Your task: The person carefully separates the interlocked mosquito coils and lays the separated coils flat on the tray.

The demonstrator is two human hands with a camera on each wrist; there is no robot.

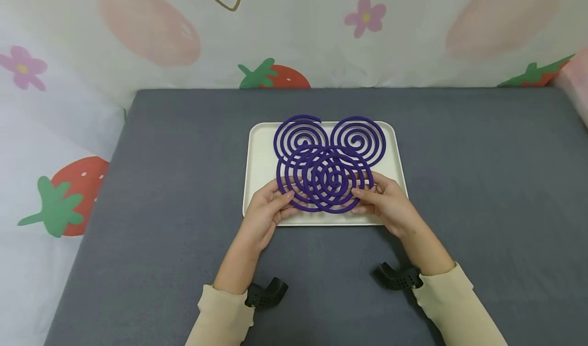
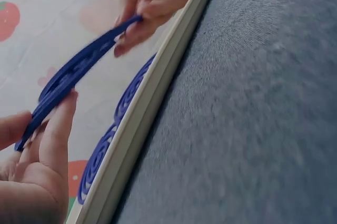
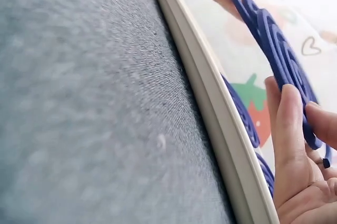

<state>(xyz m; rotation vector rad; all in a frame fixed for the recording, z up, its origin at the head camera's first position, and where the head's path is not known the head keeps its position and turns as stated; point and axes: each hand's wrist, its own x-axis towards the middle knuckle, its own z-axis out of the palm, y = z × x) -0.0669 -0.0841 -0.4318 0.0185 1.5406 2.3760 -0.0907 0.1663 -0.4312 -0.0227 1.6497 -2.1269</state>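
Two purple mosquito coils (image 1: 337, 182), one overlapping the other, are held up between both hands over the front of a white tray (image 1: 258, 182). My left hand (image 1: 266, 211) pinches their left edge, thumb above and fingers below. On the opposite edge, my right hand (image 1: 390, 203) pinches with its thumb on top. From the left wrist view, the held pair (image 2: 79, 71) is tilted and raised above the tray rim (image 2: 147, 108). Two more coils lie side by side at the tray's back, a left one (image 1: 303, 143) and a right one (image 1: 357, 142), partly covered by the held pair.
A grey cloth (image 1: 184, 182) covers the table under the tray. Behind and to the left hangs a pale curtain (image 1: 294, 29) printed with strawberries and flowers. Each wrist wears a black camera mount, such as the left mount (image 1: 267, 293).
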